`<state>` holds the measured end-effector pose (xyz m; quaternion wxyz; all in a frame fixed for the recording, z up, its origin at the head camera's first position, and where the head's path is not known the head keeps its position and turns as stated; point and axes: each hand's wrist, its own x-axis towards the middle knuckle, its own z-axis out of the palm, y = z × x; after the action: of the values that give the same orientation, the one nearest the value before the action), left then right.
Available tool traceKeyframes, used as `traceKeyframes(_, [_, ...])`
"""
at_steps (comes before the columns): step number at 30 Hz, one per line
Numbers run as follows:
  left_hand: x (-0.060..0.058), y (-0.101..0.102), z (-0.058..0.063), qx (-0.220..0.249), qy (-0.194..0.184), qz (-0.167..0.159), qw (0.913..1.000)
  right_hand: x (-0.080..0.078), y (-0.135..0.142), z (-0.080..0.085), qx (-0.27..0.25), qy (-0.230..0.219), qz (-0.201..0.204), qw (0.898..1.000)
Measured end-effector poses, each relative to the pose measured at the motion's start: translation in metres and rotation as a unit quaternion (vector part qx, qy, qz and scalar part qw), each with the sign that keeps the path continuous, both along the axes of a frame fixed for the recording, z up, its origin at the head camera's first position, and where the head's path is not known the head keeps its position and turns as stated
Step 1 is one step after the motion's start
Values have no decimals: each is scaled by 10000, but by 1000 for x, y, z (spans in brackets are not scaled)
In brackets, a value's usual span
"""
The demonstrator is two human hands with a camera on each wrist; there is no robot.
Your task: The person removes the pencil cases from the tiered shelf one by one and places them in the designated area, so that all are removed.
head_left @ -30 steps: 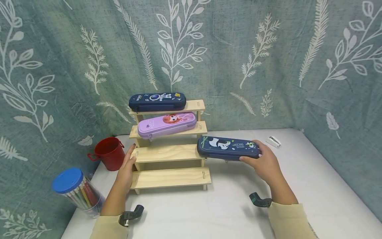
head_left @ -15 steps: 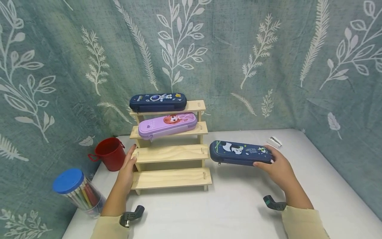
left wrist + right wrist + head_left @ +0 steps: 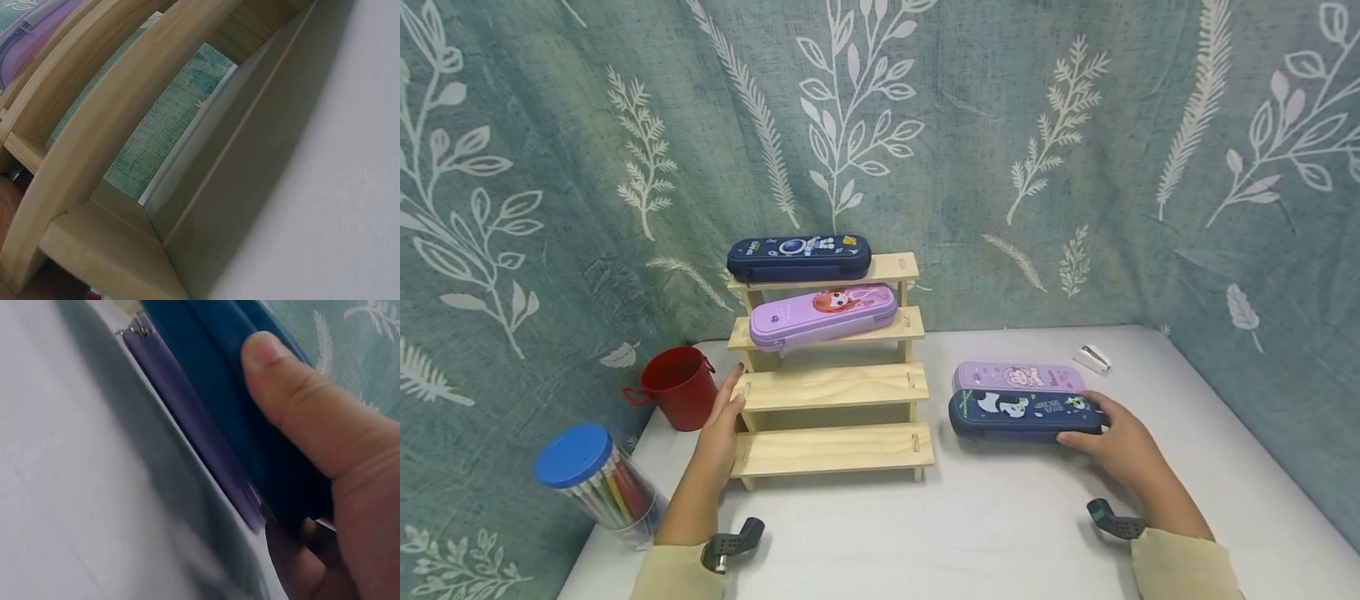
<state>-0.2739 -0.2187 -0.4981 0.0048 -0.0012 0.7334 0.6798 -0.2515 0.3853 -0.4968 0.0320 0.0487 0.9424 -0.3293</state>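
My right hand (image 3: pixel 1122 442) grips the right end of a navy pencil case with a panda on its lid (image 3: pixel 1000 423), thumb on the front side. In the right wrist view the thumb (image 3: pixel 294 394) presses its blue side, and a lilac pencil case (image 3: pixel 194 415) shows beside and below it. From the head view that lilac case lies on the table just behind. My left hand (image 3: pixel 718 429) rests against the left side of a four-step wooden rack (image 3: pixel 831 450), fingers extended. The rack's upper steps bear a navy astronaut pencil case (image 3: pixel 797 260) and a lilac pencil case with a red-haired girl (image 3: pixel 820 317).
A red bucket (image 3: pixel 688 400) and a clear tub of pencils with a blue lid (image 3: pixel 576 456) stand left of the rack. A small white stapler-like item (image 3: pixel 1092 358) lies at the back right of the white table (image 3: pixel 955 533). Patterned cloth (image 3: pixel 955 167) hangs behind.
My right hand has carried the panda pencil case rightward and down, away from the rack's third step. The lilac case on the table has come into view. My left hand has stayed put.
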Motion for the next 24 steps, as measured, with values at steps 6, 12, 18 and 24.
traceKeyframes(6, [1,1,0,-31,-16,10,10000,2,4,-8,13,-78,-13,10000])
traceKeyframes(12, [2,1,1,-68,-42,12,10000,1,5,-12,167,-62,-127,9998])
traceKeyframes(18, [1,1,-1,-97,-63,19,9999,3,6,-14,240,4,-329,9992])
traceKeyframes(24, [0,1,1,-120,-29,58,9999,3,3,-13,179,-50,-446,9988])
